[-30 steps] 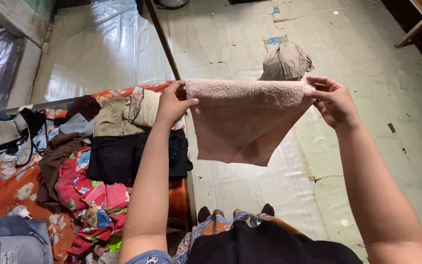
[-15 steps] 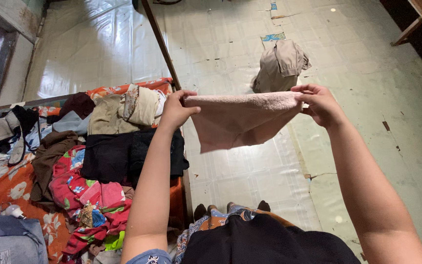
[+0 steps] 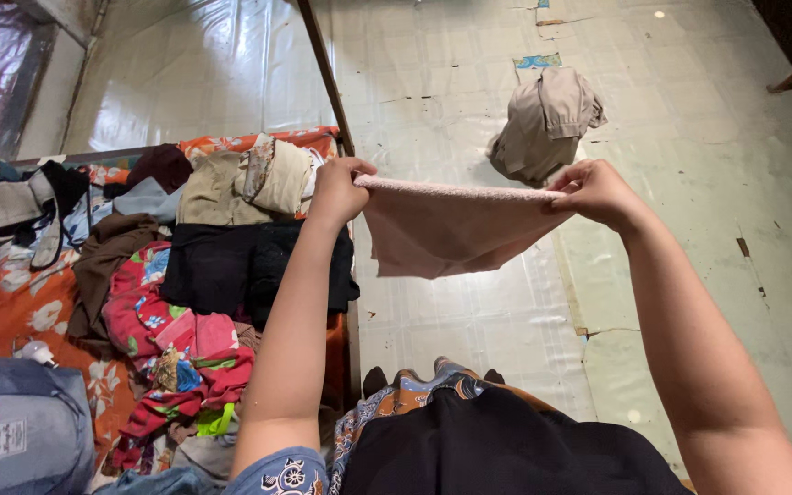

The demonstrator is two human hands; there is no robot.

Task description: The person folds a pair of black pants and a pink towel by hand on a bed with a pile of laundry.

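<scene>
Mid-fold, left hand (image 3: 339,191) and right hand (image 3: 595,191) each pinch a top corner of a pink towel (image 3: 451,234), stretched at frame centre above the floor (image 3: 469,321), beside a clothes-strewn bed (image 3: 38,321).

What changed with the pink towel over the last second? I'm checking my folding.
The pink towel tipped flatter, so less hangs below the top edge. The left hand and right hand still pinch its corners. The beige garment stays on the floor.

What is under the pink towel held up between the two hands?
Below the pink towel, stretched between the left hand and right hand, lies shiny floor sheeting. The patch directly behind the cloth is hidden.
</scene>
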